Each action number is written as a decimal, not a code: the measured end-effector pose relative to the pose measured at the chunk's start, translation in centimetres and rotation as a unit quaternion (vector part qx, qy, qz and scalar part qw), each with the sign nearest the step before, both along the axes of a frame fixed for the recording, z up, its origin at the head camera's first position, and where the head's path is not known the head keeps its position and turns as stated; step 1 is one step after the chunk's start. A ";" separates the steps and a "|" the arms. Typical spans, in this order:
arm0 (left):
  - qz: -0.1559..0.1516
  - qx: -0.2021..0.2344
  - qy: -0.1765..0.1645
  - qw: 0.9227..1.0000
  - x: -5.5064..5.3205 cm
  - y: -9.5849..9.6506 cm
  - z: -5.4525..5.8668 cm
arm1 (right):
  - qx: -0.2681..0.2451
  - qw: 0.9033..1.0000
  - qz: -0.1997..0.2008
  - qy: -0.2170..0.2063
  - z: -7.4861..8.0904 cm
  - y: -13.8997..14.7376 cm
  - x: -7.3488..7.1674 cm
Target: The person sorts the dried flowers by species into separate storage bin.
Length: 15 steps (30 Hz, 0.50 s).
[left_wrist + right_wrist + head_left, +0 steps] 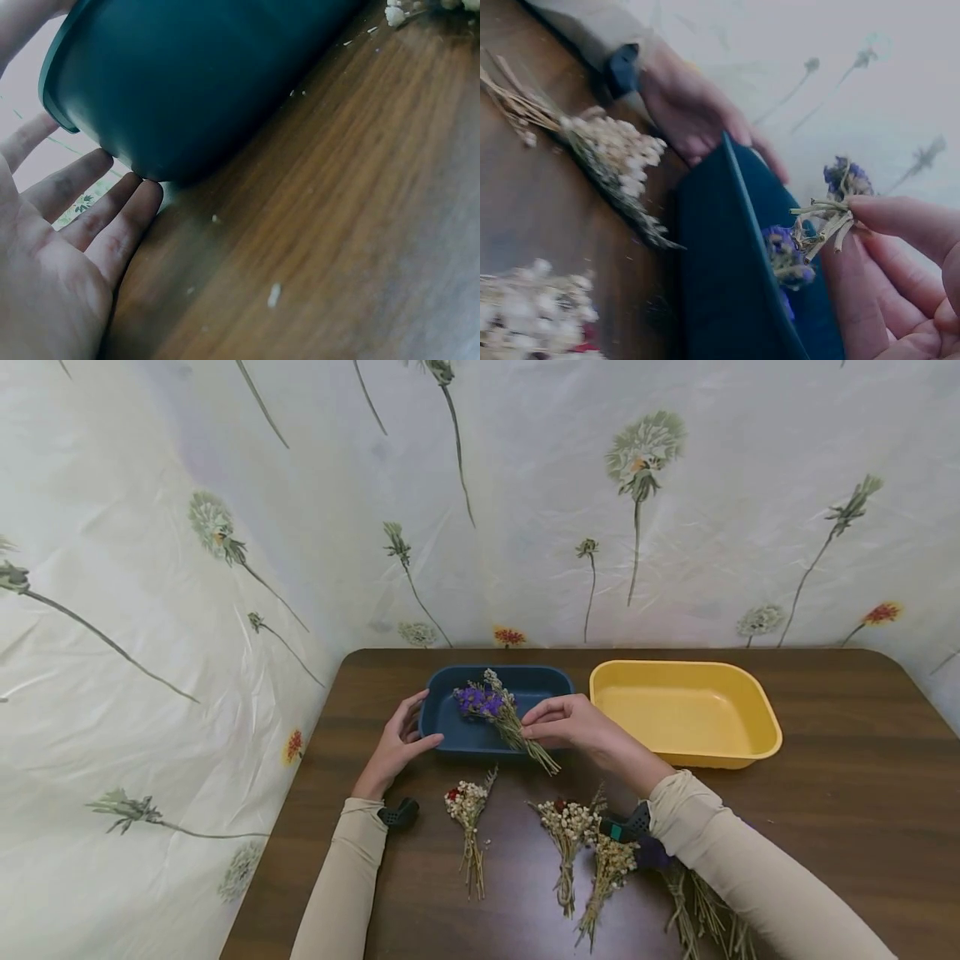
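Note:
My right hand [588,731] pinches the stems of a small dried-flower bouquet [512,727] between thumb and fingers. Its purple and pale heads slant over the dark blue tray [450,737], and the stem ends stick out past the front rim. In the right wrist view the cut stem ends of the bouquet [829,225] point towards the camera. At the tray's left end my left hand [397,743] rests with the thumb near the front rim. The left wrist view shows straight, spread fingers [124,232] touching the tray's outer wall [187,82].
Right of the blue tray stands a yellow tray [682,706]. In front lie a bouquet with white and red flowers [468,810], another white one [567,831] and a yellowish one [609,868]. More stems [697,902] lie partly under my right forearm. A flower-printed curtain [525,527] hangs behind the table.

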State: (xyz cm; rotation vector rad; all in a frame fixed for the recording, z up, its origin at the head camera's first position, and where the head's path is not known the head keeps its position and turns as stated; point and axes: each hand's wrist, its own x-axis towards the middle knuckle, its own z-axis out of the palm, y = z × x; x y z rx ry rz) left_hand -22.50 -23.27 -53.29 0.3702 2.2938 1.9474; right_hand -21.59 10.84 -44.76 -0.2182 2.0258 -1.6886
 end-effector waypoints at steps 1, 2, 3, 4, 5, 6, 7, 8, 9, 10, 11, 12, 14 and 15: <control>0.000 0.001 -0.001 1.000 0.0 0.0 0.0 | 0.001 1.000 -0.004 -0.005 -0.1 -0.2 -0.4; 0.000 0.000 -0.003 1.000 0.0 0.0 0.0 | 0.001 1.000 -0.007 -0.010 -0.1 -0.3 -0.9; -0.002 -0.001 -0.004 1.000 0.0 0.0 0.0 | 0.002 1.000 -0.009 -0.014 -0.2 -0.4 -1.3; -0.003 -0.002 -0.006 1.000 0.0 0.0 0.0 | 0.005 1.000 -0.008 -0.015 -0.3 -0.4 -1.7; -0.004 -0.003 -0.008 1.000 0.1 0.1 0.1 | 0.007 1.000 -0.009 -0.017 -0.3 -0.5 -2.0; -0.004 -0.002 -0.010 1.000 0.1 0.1 0.2 | 0.010 1.000 -0.008 -0.017 -0.4 -0.6 -2.3; -0.005 -0.003 -0.013 1.000 0.1 0.1 0.3 | 0.011 1.000 -0.010 -0.020 -0.4 -0.7 -2.6; -0.007 -0.003 -0.015 1.000 0.1 0.1 0.5 | 0.012 1.000 -0.012 -0.019 -0.5 -0.8 -2.9; -0.009 -0.003 -0.017 1.000 0.1 0.1 0.6 | 0.015 1.000 -0.012 -0.016 -0.5 -0.9 -3.2; -0.009 -0.003 -0.019 1.000 0.1 0.1 0.7 | 0.016 1.000 -0.010 -0.012 -0.6 -1.0 -3.4; -0.010 -0.001 -0.021 1.000 0.1 0.0 0.8 | 0.015 1.000 -0.011 -0.011 -0.6 -1.2 -3.6; -0.011 0.002 -0.022 1.000 0.1 0.0 0.8 | 0.013 1.000 -0.012 -0.009 -0.7 -1.4 -3.8; -0.010 0.003 -0.021 1.000 0.1 0.0 0.8 | 0.013 1.000 -0.012 -0.005 -0.9 -1.9 -4.1; -0.008 0.004 -0.021 1.000 0.1 0.0 0.7 | 0.014 1.000 -0.010 -0.002 -1.1 -2.1 -4.3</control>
